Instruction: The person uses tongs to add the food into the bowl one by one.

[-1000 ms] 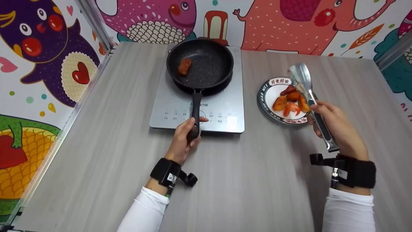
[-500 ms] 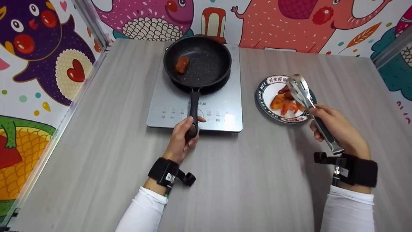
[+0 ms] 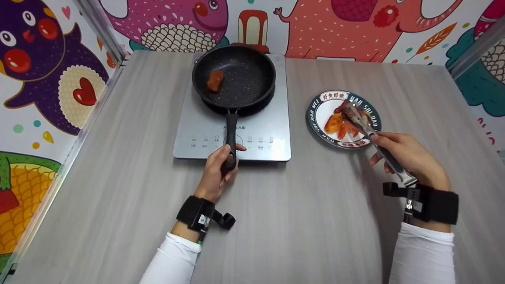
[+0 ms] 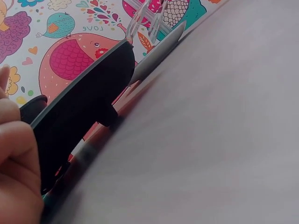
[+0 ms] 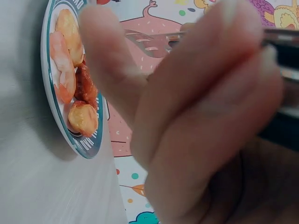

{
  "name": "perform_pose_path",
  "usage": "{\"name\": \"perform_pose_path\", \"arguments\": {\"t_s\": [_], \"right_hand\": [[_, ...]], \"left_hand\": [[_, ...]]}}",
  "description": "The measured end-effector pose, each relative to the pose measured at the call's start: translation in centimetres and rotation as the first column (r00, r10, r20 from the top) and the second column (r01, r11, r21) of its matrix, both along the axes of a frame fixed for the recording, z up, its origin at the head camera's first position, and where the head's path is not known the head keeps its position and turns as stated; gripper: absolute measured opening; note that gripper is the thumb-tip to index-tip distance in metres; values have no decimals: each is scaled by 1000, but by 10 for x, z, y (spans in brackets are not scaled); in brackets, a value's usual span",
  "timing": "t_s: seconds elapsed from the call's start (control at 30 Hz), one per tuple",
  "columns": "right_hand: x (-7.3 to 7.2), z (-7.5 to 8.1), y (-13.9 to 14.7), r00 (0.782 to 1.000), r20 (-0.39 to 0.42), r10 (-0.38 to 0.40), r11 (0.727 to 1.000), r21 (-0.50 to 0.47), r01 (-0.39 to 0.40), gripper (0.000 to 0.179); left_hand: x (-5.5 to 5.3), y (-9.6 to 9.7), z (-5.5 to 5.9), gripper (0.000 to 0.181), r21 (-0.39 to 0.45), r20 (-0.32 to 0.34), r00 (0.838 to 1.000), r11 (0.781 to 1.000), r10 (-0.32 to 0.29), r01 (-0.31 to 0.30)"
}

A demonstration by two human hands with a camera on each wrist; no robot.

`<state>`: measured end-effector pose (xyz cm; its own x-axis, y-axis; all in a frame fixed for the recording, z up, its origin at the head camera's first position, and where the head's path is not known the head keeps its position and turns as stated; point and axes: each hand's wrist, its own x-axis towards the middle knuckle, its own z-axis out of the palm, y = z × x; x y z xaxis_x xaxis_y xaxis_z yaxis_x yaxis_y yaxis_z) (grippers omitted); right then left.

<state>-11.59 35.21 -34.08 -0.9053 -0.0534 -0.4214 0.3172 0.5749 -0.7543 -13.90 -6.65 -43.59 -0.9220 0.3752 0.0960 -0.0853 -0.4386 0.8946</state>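
Note:
My left hand point(image 3: 215, 171) grips the handle point(image 3: 231, 130) of a black frying pan point(image 3: 248, 85). Inside the pan, toward its left side, lies one browned piece of food point(image 3: 215, 81). My right hand point(image 3: 412, 157) holds metal tongs point(image 3: 390, 159) with dark grip panels, thumb along the upper arm. Their tips overlap the food at the middle of a dark-rimmed plate point(image 3: 314, 125) in the head view. On that plate are an orange-yellow piece point(image 3: 333, 123), a shrimp point(image 3: 347, 130) and reddish-brown pieces, partly hidden by the tongs. The right wrist view shows the shrimp point(image 5: 61, 53) beside yellow pieces point(image 5: 83, 119).
Under the pan is a silver induction cooktop point(image 3: 189, 136) with touch controls along its front. The plate stands to its right on a grey wood-grain table point(image 3: 276, 221). Walls with cartoon animals point(image 3: 331, 31) close off the back and left. Both wrists wear black camera straps point(image 3: 438, 205).
The tongs have come down from above the plate's right side onto its food, and their tips look closer together. The left hand stays on the pan handle. The head view has shifted slightly.

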Motion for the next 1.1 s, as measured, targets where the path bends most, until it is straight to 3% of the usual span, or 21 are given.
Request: {"name": "perform_pose_path", "arguments": {"t_s": [0.33, 0.7, 0.93, 1.1], "right_hand": [[-1, -3, -4, 998, 9, 54, 997, 52, -55, 61], [-14, 3, -17, 994, -4, 106, 986, 134, -104, 58], [-20, -9, -20, 996, 36, 82, 992, 91, -85, 57], [-21, -19, -25, 999, 3, 43, 997, 67, -43, 55]], "left_hand": [[3, -4, 6, 43, -19, -33, 999, 1000, -8, 7], [1, -3, 9, 44, 4, -18, 1000, 1000, 11, -11], [2, 0, 4, 44, 20, 9, 1000, 1000, 1, -1], [4, -1, 1, 44, 12, 0, 1000, 1000, 5, -5]]}}
